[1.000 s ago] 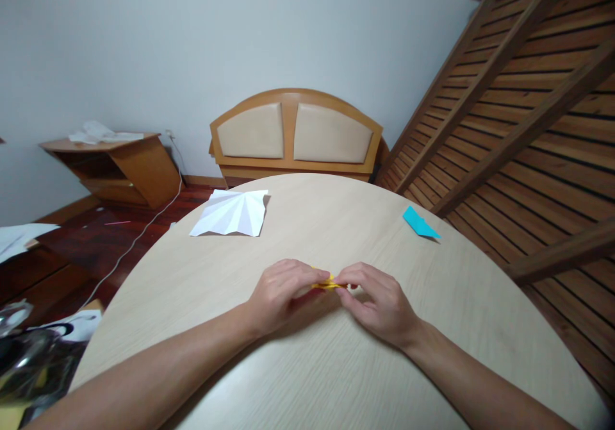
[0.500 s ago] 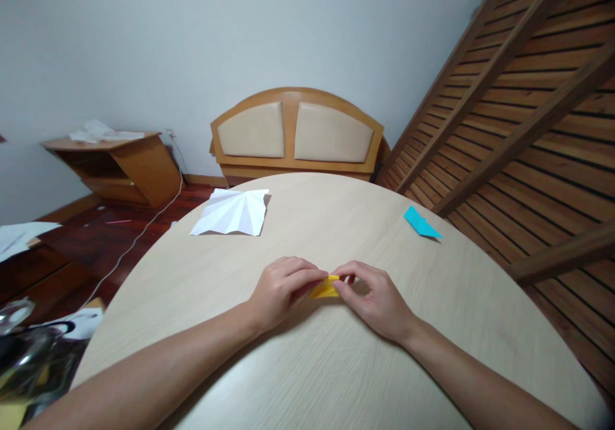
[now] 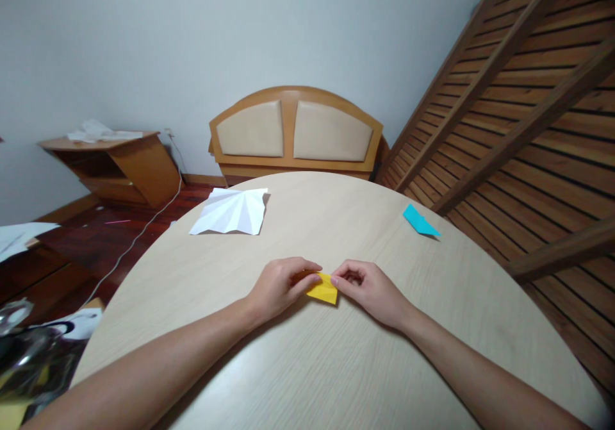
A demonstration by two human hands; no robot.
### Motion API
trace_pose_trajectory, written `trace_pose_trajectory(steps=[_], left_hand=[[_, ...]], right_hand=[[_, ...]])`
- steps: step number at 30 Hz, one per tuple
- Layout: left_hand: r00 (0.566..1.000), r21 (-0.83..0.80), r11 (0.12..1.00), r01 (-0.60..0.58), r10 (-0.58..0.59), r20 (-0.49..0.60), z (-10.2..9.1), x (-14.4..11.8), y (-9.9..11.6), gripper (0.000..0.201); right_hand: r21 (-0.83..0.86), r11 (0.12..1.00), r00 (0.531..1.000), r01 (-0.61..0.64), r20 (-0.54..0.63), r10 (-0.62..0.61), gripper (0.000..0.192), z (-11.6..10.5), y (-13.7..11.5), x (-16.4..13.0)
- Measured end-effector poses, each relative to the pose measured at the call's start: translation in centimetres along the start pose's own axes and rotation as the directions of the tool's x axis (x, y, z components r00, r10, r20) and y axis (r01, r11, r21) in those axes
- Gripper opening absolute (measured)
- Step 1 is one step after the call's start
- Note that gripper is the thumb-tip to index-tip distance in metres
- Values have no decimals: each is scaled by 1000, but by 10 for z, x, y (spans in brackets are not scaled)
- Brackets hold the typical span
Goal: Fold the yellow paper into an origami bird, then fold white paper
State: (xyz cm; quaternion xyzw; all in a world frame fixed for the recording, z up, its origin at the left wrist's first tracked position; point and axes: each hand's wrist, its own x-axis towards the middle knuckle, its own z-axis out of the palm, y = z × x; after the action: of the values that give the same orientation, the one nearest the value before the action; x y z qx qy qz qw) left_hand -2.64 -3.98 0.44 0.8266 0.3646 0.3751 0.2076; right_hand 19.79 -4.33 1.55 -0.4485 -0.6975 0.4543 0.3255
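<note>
- Left hand (image 3: 278, 289) at nine o'clock and right hand (image 3: 375, 291) at three pinch the yellow paper (image 3: 325, 293) between them.
- On the counter (image 3: 307, 372), white sheet (image 3: 231, 213) at ten o'clock; blue paper (image 3: 419, 220) at two.

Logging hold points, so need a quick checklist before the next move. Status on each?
1. Left hand gripping the yellow paper: ok, thumb on its left part.
2. Right hand gripping the yellow paper: ok, at its upper right.
3. Yellow paper's fold edges lined up: cannot tell, fingers cover part.
4. White creased paper apart from both hands: ok, far left on the table.
5. Blue folded paper apart from both hands: ok, far right.
</note>
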Motion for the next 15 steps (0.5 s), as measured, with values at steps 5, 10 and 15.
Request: trace_pose_trajectory(steps=[5, 10, 15], left_hand=[[956, 251, 925, -286, 294, 8, -4, -2, 10, 21], [891, 262, 867, -423, 345, 296, 0, -5, 17, 24], [896, 240, 897, -371, 279, 345, 2, -5, 13, 25]], right_hand=[[-155, 986, 994, -59, -99, 44, 25, -3, 4, 1], [-415, 904, 989, -107, -141, 52, 27, -5, 2, -2], [-639, 769, 996, -9, -77, -51, 31, -7, -1, -4]])
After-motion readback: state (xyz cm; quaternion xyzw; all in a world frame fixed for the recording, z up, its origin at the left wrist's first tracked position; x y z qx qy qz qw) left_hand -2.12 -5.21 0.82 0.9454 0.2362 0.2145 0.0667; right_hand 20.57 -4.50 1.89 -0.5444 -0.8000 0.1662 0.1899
